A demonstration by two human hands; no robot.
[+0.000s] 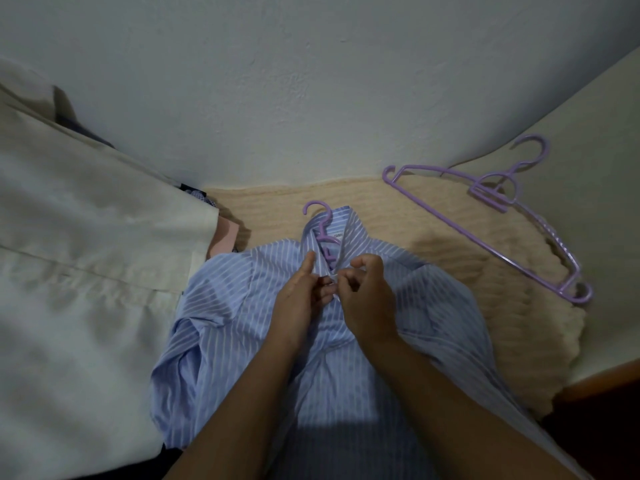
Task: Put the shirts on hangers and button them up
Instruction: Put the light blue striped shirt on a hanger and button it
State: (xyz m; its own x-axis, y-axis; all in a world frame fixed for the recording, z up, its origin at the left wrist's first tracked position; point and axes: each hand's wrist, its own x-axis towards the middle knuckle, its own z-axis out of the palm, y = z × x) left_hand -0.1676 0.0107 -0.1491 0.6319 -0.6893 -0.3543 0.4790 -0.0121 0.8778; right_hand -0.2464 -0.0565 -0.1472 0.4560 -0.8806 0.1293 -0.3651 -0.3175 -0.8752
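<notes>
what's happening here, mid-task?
A person is buttoning a blue striped shirt that lies on a cream knitted blanket, with a purple hanger already inside its collar. Both hands work at the placket just below the collar: the left hand and right hand pinch the fabric edges together. Spare purple hangers lie to the right, and a cream garment lies to the left.

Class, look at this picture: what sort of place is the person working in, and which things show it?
Probably a bedroom at home. A striped shirt lies on a cream knitted blanket, spare purple hangers wait against a plain wall, and more garments are heaped beside it.
</notes>
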